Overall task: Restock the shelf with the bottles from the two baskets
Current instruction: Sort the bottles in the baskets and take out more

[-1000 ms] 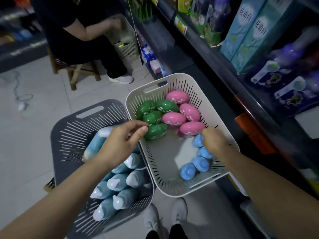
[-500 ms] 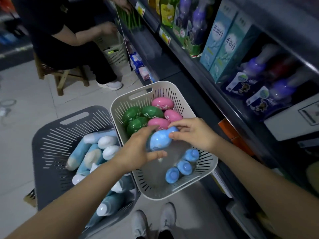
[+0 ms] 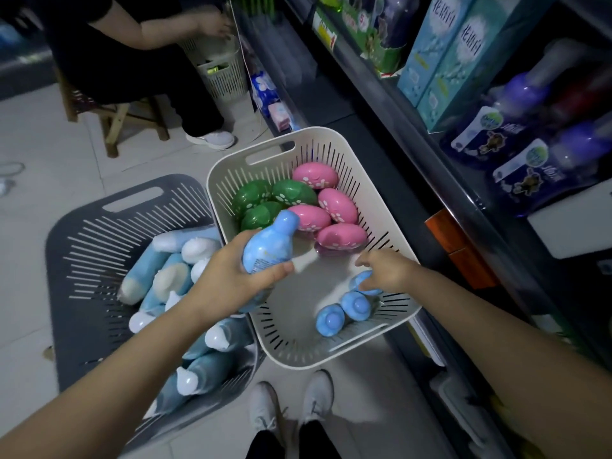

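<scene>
Left hand [image 3: 231,279] grips blue bottle [image 3: 268,246] over white basket [image 3: 331,357]. Right hand [image 3: 385,270] pinches second blue bottle [image 3: 364,280], basket's 4 o'clock corner. I'd firm that grip before lifting toward shelf [image 3: 414,134], 2 o'clock.

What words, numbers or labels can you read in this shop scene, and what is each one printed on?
"花" plus two characters too blurred to read, stacked vertically: on each teal box.
Print on the purple pouches: blurred, unreadable.
Print on the shelf price tags: blurred, unreadable.
Back label of the blue bottle in the left hand: too small to read.
</scene>
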The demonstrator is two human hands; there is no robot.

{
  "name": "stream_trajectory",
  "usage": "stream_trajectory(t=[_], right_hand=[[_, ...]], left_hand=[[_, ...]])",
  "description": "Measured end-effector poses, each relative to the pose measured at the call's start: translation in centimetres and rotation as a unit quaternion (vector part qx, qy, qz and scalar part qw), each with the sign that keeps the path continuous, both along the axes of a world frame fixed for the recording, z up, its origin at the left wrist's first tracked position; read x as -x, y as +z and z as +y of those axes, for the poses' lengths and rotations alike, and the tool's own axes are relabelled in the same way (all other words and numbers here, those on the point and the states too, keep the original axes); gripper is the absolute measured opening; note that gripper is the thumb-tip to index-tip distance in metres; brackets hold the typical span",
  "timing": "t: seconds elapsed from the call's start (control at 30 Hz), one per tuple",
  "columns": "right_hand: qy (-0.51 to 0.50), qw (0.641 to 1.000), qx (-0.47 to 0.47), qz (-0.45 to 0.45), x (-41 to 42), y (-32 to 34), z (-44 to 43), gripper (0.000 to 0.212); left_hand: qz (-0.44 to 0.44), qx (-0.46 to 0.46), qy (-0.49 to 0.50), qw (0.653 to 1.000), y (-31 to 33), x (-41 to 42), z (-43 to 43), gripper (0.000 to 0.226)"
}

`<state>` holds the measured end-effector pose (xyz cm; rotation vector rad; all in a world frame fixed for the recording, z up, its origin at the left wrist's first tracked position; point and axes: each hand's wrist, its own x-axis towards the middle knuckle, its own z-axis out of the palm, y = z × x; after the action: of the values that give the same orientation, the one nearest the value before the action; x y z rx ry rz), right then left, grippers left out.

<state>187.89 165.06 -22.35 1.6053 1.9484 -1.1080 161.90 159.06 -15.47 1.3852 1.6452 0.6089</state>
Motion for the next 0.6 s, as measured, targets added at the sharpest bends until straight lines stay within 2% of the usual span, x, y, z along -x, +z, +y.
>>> stream_trajectory(t=[0.1, 0.17, 0.3, 0.4, 0.6], right_hand=[[0.055, 0.995, -0.021, -0.08, 0.3, -1.3, -0.1, 0.048], [0.074, 0.99, -0.038, -0.117, 0.5, -1.9, 0.0, 0.04], [0.063, 0.988, -0.062, -0.128, 0.7, -1.9, 0.4, 0.033], [0.019, 0.991, -0.085, -0.097, 0.7, -1.0, 0.6, 0.029], [-0.076, 0.987, -0.129, 0.057, 1.5, 5.4, 1.2, 0.025]], left_hand=[[-0.013, 0.007, 0.005, 1.0, 0.2, 0.1, -0.2, 0.037], [-0.02, 0.007, 0.008, 1.0, 0.1, 0.2, -0.4, 0.042], [-0.015, 0.012, 0.024, 1.0, -0.2, 0.8, -0.8, 0.052], [-0.016, 0.017, 0.026, 0.999, 0.1, 1.2, -0.9, 0.053], [-0.052, 0.005, 0.056, 0.997, 2.9, 1.1, -0.5, 0.042]])
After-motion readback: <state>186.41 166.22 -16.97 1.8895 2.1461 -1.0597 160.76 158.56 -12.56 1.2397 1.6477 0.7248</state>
